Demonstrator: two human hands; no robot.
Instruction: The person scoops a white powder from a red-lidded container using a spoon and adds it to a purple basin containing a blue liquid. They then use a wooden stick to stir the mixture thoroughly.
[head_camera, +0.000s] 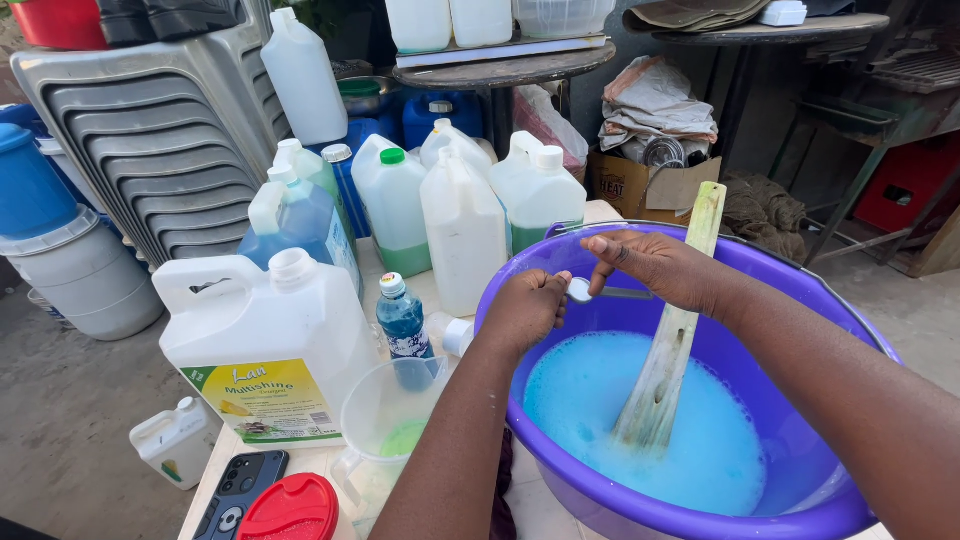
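My left hand and my right hand meet over the near rim of a large purple basin. Between their fingertips sits a small white cap; the bottle it belongs to is hidden under my left hand. The basin holds foamy light-blue liquid, and a pale wooden stirring stick leans in it against the far rim. Just left of my left hand stands a small bottle of blue liquid with a white cap.
A big white jug with a yellow label, a clear measuring jug, a phone and a red lid share the table. Several white jerrycans stand behind. Stacked grey chairs and buckets at left.
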